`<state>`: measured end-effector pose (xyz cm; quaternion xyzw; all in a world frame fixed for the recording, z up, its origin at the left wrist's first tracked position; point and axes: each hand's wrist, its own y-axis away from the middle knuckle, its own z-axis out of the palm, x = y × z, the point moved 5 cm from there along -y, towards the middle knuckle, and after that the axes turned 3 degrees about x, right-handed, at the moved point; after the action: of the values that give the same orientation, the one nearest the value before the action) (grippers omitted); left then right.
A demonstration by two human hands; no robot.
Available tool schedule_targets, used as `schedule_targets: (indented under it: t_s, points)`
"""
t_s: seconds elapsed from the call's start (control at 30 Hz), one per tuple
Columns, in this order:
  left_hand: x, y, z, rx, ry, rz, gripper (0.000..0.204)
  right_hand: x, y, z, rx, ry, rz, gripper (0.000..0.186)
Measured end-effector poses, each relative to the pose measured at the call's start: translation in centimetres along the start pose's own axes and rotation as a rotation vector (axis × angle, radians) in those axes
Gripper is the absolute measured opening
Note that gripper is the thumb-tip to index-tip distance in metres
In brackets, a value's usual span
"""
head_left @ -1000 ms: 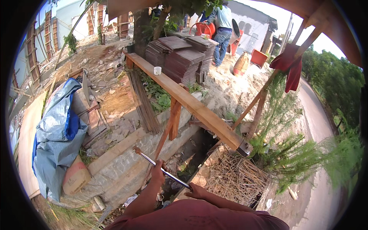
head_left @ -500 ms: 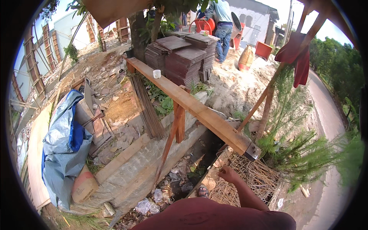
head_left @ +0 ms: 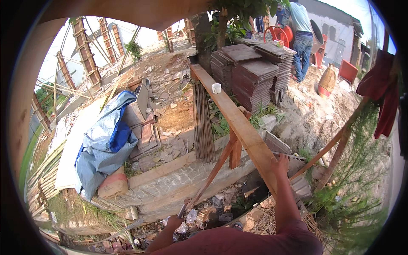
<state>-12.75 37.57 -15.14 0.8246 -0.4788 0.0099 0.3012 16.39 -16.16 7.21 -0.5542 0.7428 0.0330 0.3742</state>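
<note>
Low at centre-left, my left hand (head_left: 174,222) is closed around a short, dark, bar-like tool (head_left: 184,207) that points up and away; its kind is unclear. My right hand (head_left: 279,165) is at the right edge of a long wooden beam (head_left: 231,108), with fingers curled. What they hold, if anything, I cannot make out. A thin pale strip (head_left: 294,157) shows just beyond those fingers. The beam runs away from me on timber legs, and a small white cup (head_left: 216,88) stands on its far part. My right forearm hides the beam's near end.
Steel rods (head_left: 203,123) lean left of the beam, beside stacked brown tiles (head_left: 255,76). Below runs a littered ditch along a concrete wall (head_left: 165,182). A blue-grey tarp (head_left: 102,144) lies left. Far off, a person (head_left: 302,38) stands by a red mixer (head_left: 289,34).
My view has swung left. My right hand has moved from above the wire heap up to the beam's edge. My left hand has come into view, gripping the dark tool.
</note>
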Motion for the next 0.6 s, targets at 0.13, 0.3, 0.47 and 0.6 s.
schedule_targets:
  t_s: [0.13,0.3,0.47,0.6]
  points:
    - [2.7,2.8,-2.8,0.109,0.217,-0.113,0.049,0.4,3.6,1.6,-0.054,0.104,-0.029,0.035]
    - [-5.8,6.5,4.0,0.076,0.314,-0.376,0.054,0.5,3.6,1.9,-0.045,0.075,-0.075,0.034]
    - [-13.0,13.3,7.6,0.058,0.173,-0.559,0.048,0.5,3.6,2.5,-0.082,0.121,-0.094,0.038]
    - [-12.5,12.1,7.3,0.084,0.139,-0.507,0.044,1.3,3.1,2.8,-0.028,0.157,-0.099,0.038]
